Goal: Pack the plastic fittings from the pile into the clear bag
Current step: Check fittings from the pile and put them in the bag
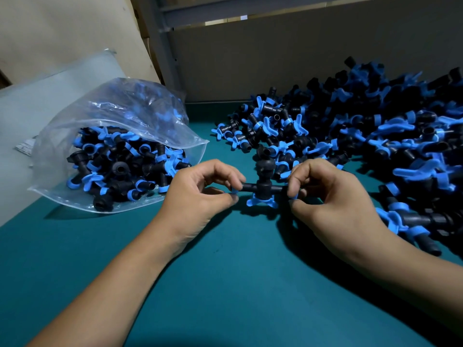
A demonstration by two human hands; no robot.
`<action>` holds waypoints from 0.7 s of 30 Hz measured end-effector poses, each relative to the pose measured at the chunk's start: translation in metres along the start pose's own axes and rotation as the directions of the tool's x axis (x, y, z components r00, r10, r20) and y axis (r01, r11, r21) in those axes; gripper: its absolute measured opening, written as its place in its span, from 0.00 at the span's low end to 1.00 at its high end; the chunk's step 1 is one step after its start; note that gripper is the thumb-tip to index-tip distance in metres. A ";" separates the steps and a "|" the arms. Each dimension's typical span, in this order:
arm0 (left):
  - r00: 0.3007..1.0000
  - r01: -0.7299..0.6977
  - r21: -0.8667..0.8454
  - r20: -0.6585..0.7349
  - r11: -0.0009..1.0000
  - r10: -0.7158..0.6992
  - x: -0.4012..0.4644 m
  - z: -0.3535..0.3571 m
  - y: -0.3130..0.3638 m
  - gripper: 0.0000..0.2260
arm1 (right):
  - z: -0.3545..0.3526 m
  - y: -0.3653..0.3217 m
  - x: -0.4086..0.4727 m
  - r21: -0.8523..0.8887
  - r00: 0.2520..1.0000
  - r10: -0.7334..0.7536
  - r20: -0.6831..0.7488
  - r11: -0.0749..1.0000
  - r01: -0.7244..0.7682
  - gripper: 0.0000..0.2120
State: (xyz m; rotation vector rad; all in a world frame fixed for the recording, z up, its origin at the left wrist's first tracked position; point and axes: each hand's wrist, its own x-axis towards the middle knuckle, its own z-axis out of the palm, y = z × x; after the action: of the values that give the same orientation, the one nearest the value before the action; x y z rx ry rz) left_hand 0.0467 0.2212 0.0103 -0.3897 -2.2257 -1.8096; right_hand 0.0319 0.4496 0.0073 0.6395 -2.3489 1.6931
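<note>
A black T-shaped plastic fitting with blue wing rings is held just above the green table between both hands. My left hand pinches its left end and my right hand pinches its right end, fingers curled round the blue rings. A large pile of black and blue fittings spreads over the right and far side of the table. The clear bag lies on its side at the left, mouth open toward the hands, with several fittings inside.
The green table top runs to the near edge. A grey partition wall stands behind the pile. A pale sheet leans behind the bag at the left.
</note>
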 end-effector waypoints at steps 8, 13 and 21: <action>0.997 0.033 -0.011 0.067 0.999 -0.032 -0.001 0.001 0.002 0.20 | 0.004 -0.007 -0.004 -0.198 0.990 -0.110 0.090 0.972 0.126 0.25; 0.994 0.022 -0.030 0.109 0.999 -0.018 -0.003 0.000 0.002 0.23 | 0.003 -0.007 -0.004 -0.206 0.991 -0.112 0.075 0.970 0.125 0.25; 0.994 0.095 -0.221 0.070 0.971 -0.081 0.001 -0.006 0.004 0.09 | 0.002 0.003 -0.004 -0.094 0.993 -0.077 0.090 0.992 0.086 0.13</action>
State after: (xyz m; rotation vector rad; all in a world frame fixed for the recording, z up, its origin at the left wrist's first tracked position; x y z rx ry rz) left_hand 0.0477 0.2161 0.0158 -0.3983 -2.1134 -2.1328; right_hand 0.0347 0.4496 0.0022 0.7937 -2.4102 1.5355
